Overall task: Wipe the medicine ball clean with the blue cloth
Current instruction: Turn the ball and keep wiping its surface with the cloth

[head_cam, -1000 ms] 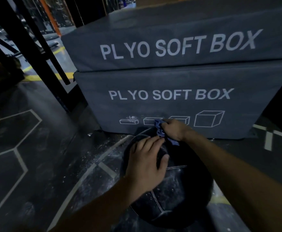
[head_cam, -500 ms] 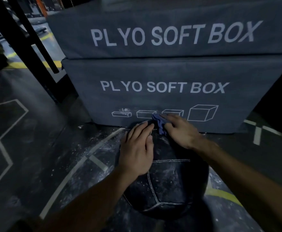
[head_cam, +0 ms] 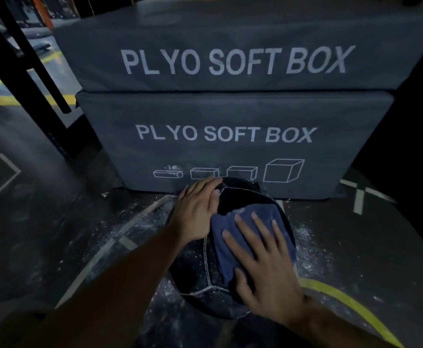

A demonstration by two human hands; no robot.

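At centre frame, right hand (head_cam: pixel 265 262) flat, fingers spread, pressing blue cloth (head_cam: pixel 233 237) onto medicine ball (head_cam: pixel 195 270). Left hand (head_cam: pixel 196 209), open-palmed, steadying from ten o'clock. Ball on dusty floor (head_cam: pixel 62 222), touching lower plyo soft box (head_cam: pixel 233 146) at twelve. Likely heavy, soft-skinned, prone to rolling; best braced with flat palms at opposite sides, not pinched.

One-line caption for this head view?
Right hand presses blue cloth flat on medicine ball; left hand steadies it.
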